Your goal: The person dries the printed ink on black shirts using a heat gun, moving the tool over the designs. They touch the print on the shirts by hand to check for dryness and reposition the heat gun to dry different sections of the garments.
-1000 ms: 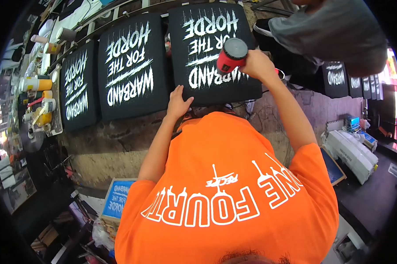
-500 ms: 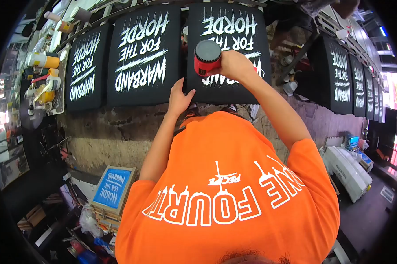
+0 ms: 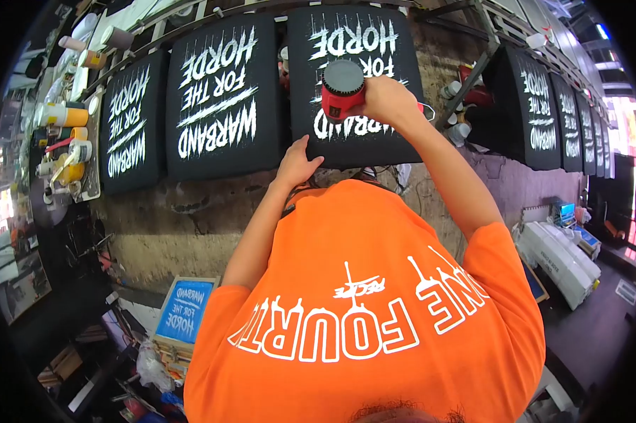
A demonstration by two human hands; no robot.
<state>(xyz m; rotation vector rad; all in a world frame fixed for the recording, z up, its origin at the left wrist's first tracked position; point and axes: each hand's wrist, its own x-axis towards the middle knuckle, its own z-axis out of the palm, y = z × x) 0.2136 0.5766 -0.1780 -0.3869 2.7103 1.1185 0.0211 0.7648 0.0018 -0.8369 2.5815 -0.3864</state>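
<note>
My right hand (image 3: 388,103) grips a red heat gun (image 3: 341,103) with a round grey back end, held over a black shirt (image 3: 357,149). White lettering on that shirt is partly hidden by the tool and hand. At the shirt's near left corner, my left hand (image 3: 299,166) has its fingers apart and thumb out, its fingertips at the fabric's edge. Whether they press on it I cannot tell. Immediately left lies another black shirt (image 3: 223,92) with the same white print.
More printed black shirts stand at far left (image 3: 127,120) and in a row at right (image 3: 540,113). Ink tubs (image 3: 68,115) crowd a left-hand shelf. A blue-meshed screen frame (image 3: 184,310) leans at lower left. Wrapped white boxes (image 3: 561,257) lie on the floor at right.
The heat gun has shifted right across the shirt, with my right hand still around it. My left hand has moved slightly right along the shirt's near edge. The view has turned a little.
</note>
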